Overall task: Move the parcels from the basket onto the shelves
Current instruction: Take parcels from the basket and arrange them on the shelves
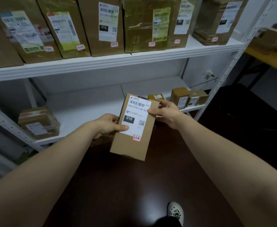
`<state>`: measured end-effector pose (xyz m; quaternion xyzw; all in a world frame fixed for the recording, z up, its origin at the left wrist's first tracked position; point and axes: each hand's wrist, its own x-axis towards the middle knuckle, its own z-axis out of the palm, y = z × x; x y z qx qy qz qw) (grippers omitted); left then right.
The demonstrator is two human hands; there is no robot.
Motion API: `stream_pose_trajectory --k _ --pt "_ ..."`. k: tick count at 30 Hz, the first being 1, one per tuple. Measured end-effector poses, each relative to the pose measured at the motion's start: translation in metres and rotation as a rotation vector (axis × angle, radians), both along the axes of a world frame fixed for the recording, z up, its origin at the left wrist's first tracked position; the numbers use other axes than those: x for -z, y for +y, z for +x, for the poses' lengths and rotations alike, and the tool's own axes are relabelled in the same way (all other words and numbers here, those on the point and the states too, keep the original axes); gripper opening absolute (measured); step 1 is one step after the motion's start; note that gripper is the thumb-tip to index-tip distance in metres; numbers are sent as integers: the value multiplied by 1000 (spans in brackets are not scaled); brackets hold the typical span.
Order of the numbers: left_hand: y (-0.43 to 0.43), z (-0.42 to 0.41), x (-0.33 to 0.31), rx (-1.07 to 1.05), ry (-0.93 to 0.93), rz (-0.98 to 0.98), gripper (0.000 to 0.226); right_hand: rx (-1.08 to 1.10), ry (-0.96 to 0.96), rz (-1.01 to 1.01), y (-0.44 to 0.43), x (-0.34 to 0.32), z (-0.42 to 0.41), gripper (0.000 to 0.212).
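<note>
a white shelving unit fills the upper half of the head view, above a dark floor. on its upper shelf seven brown parcels stand upright in a row, the leftmost cut by the frame's edge; most show a white label and a small red-edged sticker low on the front. at far right a yellow-topped bench carries blurred cartons.

the one held parcel, a flat brown carton, is in the air in front of the lower shelf, above the floor and touching no shelf. its long axis runs from the person toward the shelves, the far end leaning slightly right. its labelled face is turned up, with the print's top at the far end.

the left hand grips its left edge, thumb on the label, fingers underneath. the right hand pinches the far right edge, thumb on the label.

on the lower shelf one taped parcel sits at left and three small parcels at right.

a red-edged sticker on the held parcel reads 3-3-8.
</note>
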<state>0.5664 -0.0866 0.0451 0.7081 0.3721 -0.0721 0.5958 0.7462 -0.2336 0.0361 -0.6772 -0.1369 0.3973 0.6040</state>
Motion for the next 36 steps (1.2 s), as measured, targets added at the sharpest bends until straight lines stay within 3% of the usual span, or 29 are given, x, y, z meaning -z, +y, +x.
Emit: stream_pose_trajectory --k 5,8,10,15,22,28,36 --pt "-29 67 25 -28 77 -8 35 -172 -19 -117 -26 15 68 81" --pt "-56 109 48 3 156 29 34 -394 -75 -256 -48 36 110 60" --pt "-70 136 65 7 186 51 43 -419 -90 -303 -60 53 135 51" --pt "-85 193 98 7 198 153 80 -329 -119 -419 -73 95 190 51" --pt "-66 264 147 62 244 157 74 -193 -68 -558 -72 146 242 35" --pt "-58 299 204 114 266 143 74 -87 -19 -565 -61 189 266 55" --pt "-65 323 273 81 258 195 73 -58 63 -572 -43 251 294 67"
